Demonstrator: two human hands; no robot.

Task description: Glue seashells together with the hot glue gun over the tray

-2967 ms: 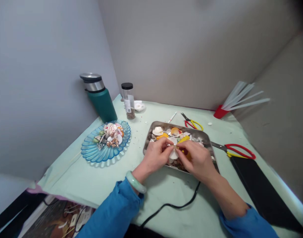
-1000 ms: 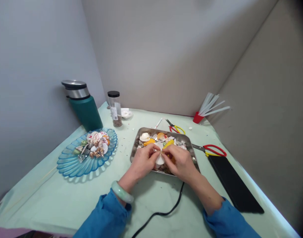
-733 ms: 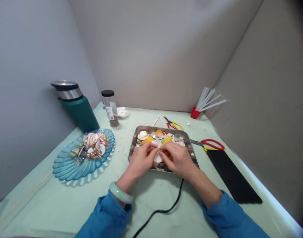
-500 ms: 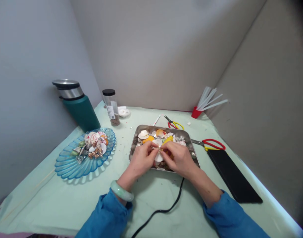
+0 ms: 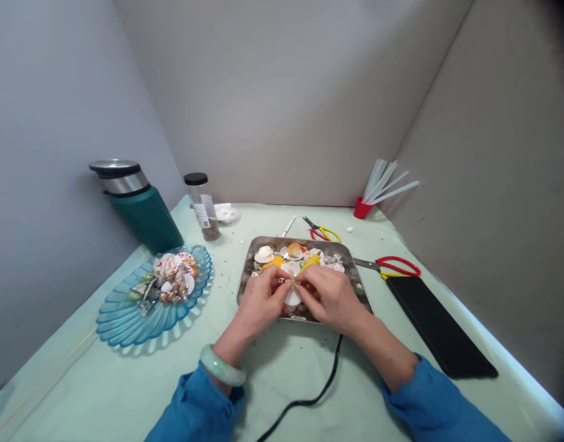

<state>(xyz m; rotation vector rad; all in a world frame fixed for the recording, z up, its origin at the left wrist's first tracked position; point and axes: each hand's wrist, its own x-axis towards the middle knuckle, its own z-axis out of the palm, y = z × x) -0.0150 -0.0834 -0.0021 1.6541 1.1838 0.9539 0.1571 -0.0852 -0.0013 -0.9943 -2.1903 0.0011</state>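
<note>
Steadily, the left hand [image 5: 262, 297] and right hand [image 5: 332, 297] pinch a tiny piece [image 5: 292, 280], too small to identify, between almost-closed fingertips over a tray [image 5: 338, 248] of shells [image 5: 264, 254], their pose little changed from seconds ago, suggesting delicate work continues.

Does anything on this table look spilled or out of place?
Slightly, yes. Tiny dark specks are scattered on the table between the blue plate and the metal tray, like stray debris, and one small white piece lies alone beyond the tray, near the smaller scissors. I see no clear damage.
</note>
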